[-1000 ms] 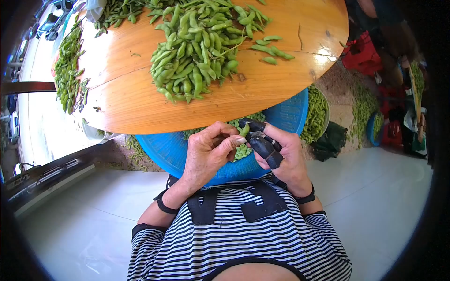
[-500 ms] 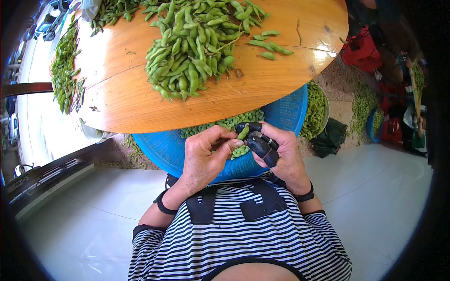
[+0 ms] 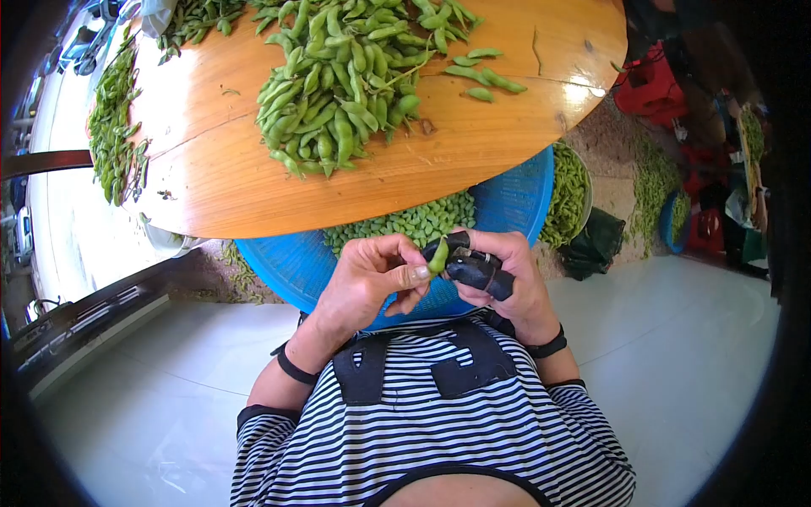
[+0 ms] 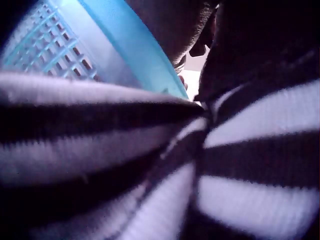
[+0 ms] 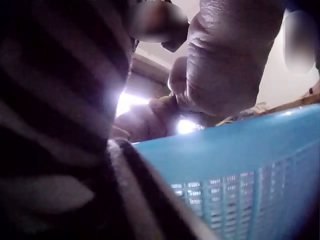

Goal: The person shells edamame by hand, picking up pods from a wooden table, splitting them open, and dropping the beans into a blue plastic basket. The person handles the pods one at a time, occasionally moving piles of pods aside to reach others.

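Observation:
Over the blue basket (image 3: 283,262), my left hand (image 3: 363,275) pinches a green soybean pod (image 3: 438,256) between thumb and fingertips. My right hand (image 3: 511,275), with black coverings on its thumb and forefinger, meets the pod from the other side, its fingers curled in. Shelled green beans (image 3: 414,221) lie in the basket below. A striped shirt (image 4: 260,165) fills most of the left wrist view and hides the left hand there. In the right wrist view my right hand (image 5: 225,65) shows above the basket's rim (image 5: 240,140); the pod is hardly visible.
A wooden table (image 3: 220,182) overhangs the basket's far side. It bears a large heap of pods (image 3: 338,84), several loose pods (image 3: 480,76) and more pods at the left (image 3: 114,127). A full container of pods (image 3: 568,194) and a dark green bag (image 3: 594,245) stand at the right.
Both hands have shifted slightly, and the pod now stands more upright between them. The view has moved a little, so the heap on the table appears further left and higher.

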The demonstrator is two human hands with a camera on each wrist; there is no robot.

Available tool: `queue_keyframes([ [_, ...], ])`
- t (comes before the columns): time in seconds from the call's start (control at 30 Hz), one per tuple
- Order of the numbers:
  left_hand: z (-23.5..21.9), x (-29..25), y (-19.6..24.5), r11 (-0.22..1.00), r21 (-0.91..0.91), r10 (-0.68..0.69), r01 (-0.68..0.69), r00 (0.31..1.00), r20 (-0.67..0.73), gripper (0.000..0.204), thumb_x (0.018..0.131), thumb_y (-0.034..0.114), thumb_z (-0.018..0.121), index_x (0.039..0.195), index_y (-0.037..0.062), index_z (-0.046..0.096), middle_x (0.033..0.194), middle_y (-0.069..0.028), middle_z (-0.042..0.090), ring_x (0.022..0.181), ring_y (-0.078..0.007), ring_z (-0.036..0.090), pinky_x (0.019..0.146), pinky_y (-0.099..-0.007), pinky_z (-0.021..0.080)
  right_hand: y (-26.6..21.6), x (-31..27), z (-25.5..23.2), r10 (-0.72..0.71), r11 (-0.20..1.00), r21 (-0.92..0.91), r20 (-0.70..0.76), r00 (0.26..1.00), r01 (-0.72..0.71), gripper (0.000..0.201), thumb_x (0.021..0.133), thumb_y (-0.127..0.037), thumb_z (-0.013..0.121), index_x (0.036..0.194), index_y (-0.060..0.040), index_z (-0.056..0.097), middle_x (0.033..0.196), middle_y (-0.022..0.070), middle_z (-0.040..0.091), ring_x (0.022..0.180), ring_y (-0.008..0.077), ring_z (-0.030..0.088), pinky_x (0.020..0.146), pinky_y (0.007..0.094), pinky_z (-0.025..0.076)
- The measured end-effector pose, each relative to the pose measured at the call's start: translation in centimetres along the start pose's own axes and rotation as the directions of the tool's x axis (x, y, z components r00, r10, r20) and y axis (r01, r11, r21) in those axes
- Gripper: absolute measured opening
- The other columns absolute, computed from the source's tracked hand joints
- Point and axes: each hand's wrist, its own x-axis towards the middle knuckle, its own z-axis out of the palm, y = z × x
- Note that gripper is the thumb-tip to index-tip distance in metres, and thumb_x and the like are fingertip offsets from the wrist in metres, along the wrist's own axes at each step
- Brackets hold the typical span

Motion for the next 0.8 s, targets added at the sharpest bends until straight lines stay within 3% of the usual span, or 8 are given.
queue_keyframes([
  [0.07,-0.7,0.3,-0.4,0.968,-0.227,-0.076,0.106,0.988,0.137,0.009,0.092,0.008,0.065,0.087,0.0007,0.063,0.07,-0.0076,0.061,0.051,-0.0087,0.053,0.044,-0.0228,0.039,0.7,0.0,-0.4,0.111,0.873,0.449,0.192,0.975,-0.188,0.019,0.082,-0.006,0.066,0.099,0.0006,0.066,0.068,-0.0014,0.052,0.053,0.0042,0.044,0.048,0.0205,0.033],
  [0.2,-0.4,0.7,-0.5,0.983,-0.171,-0.054,0.072,0.993,0.108,0.009,0.093,0.009,0.064,0.09,0.0004,0.061,0.072,-0.008,0.061,0.056,-0.0105,0.055,0.048,-0.0227,0.042,0.7,0.2,-0.3,0.104,0.858,0.483,0.164,0.981,-0.172,0.016,0.081,-0.005,0.067,0.097,0.0001,0.066,0.068,-0.0015,0.051,0.054,0.0039,0.045,0.048,0.0202,0.033],
  [0.27,1.2,0.6,-0.6,1.0,-0.011,0.0,0.0,1.0,0.002,0.01,0.092,0.008,0.066,0.092,-0.0007,0.061,0.073,-0.008,0.061,0.059,-0.0116,0.057,0.05,-0.0229,0.045,0.6,0.0,0.6,0.016,0.996,-0.081,-0.096,0.995,-0.024,0.016,0.081,-0.005,0.068,0.096,-0.0002,0.065,0.069,-0.0003,0.049,0.057,0.0058,0.046,0.05,0.0224,0.034],
  [0.33,2.5,0.8,-1.0,0.924,0.362,0.219,-0.12,0.945,-0.245,0.016,0.09,0.008,0.068,0.099,-0.0035,0.061,0.075,-0.0063,0.062,0.064,-0.0139,0.061,0.057,-0.0248,0.05,0.2,0.0,1.7,-0.178,0.929,-0.346,-0.108,0.978,0.131,0.01,0.078,0.0,0.063,0.087,0.002,0.059,0.071,0.0068,0.044,0.063,0.0168,0.046,0.058,0.0306,0.038],
  [0.4,1.6,0.6,-1.5,0.913,0.384,0.221,-0.139,0.958,-0.18,0.021,0.088,0.007,0.07,0.103,-0.0052,0.061,0.079,-0.0089,0.066,0.07,-0.0156,0.065,0.063,-0.0275,0.053,0.4,0.1,1.5,-0.275,0.844,-0.495,-0.069,0.959,0.206,0.01,0.074,0.004,0.061,0.083,0.0032,0.055,0.071,0.0098,0.043,0.063,0.0229,0.045,0.058,0.0321,0.037],
  [0.57,0.7,0.8,-0.4,0.45,0.861,0.397,-0.238,0.917,0.046,0.023,0.095,0.007,0.059,0.114,-0.0056,0.06,0.08,-0.0084,0.068,0.068,-0.0142,0.063,0.063,-0.0276,0.052,1.2,0.9,0.9,-0.311,0.8,-0.551,-0.046,0.949,0.236,0.014,0.07,0.006,0.06,0.083,0.0043,0.054,0.072,0.0125,0.043,0.062,0.0277,0.047,0.057,0.0338,0.038],
  [0.7,0.5,0.8,0.5,0.62,0.769,0.249,-0.158,0.968,-0.002,0.026,0.099,0.011,0.053,0.12,-0.0043,0.059,0.074,-0.0085,0.067,0.064,-0.0151,0.062,0.059,-0.0275,0.05,1.8,1.0,1.4,-0.357,0.735,-0.632,-0.055,0.932,0.244,0.02,0.067,0.007,0.062,0.085,0.0033,0.055,0.074,0.0132,0.045,0.064,0.0304,0.05,0.058,0.0365,0.041],
  [0.8,0.7,1.2,-0.1,0.908,0.419,0.025,0.023,0.994,-0.108,0.029,0.101,0.013,0.048,0.123,-0.0038,0.058,0.078,-0.0086,0.065,0.066,-0.0132,0.06,0.057,-0.0274,0.048,1.8,1.1,3.2,-0.49,0.599,-0.765,-0.118,0.864,0.235,0.027,0.064,0.007,0.069,0.087,0.0017,0.055,0.079,0.0132,0.047,0.067,0.0315,0.053,0.058,0.0385,0.044],
])
